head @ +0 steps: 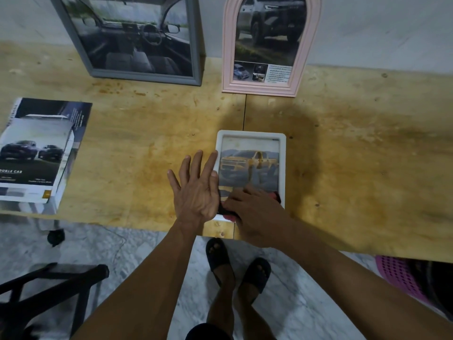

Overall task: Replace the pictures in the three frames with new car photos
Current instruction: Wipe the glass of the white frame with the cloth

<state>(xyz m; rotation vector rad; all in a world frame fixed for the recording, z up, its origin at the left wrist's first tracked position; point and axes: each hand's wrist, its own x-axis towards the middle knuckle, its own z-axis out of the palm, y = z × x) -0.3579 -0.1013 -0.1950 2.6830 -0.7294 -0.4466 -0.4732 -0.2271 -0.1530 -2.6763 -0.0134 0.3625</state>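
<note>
Both hands point(196, 190) point(252, 212) press the white frame point(282, 153).

1. A worn wooden table point(343, 148) stands against a pale wall point(380, 28).
2. Below the table's right end, a pink perforated basket point(402, 276).
3. Below its left end, a black stool, perhaps point(49, 285).

A single wide-angle head view looks forward and steeply down from standing height. The yellowish plywood table point(122, 148) fills the middle band of the frame, a pale wall runs along the top edge, and grey marbled floor point(152, 251) with the person's own legs occupies the bottom.
</note>
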